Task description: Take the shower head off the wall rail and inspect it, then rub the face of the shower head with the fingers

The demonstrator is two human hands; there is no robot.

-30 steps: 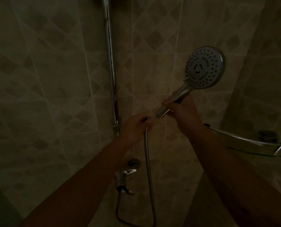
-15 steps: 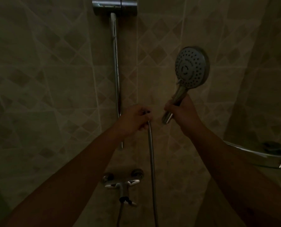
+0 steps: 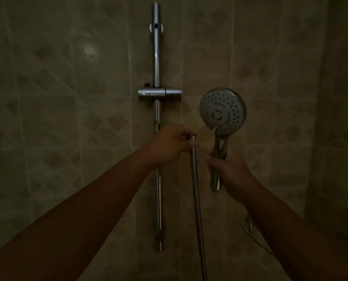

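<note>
Gripping a chrome shower head (image 3: 222, 110) by its handle, the person's right hand (image 3: 227, 169) held it upright before a dim tiled wall (image 3: 67, 118), spray face toward the camera. The left hand (image 3: 169, 145) pinched the free end of the metal hose (image 3: 197, 189), whose nut sat just beside the handle and apart from it. The two parts appeared disconnected, the step in hand being their joining. The next move would likely call for bringing the nut under the handle's base and threading it straight. A slide rail (image 3: 156, 138) with its holder (image 3: 160, 94) stood behind.
</note>
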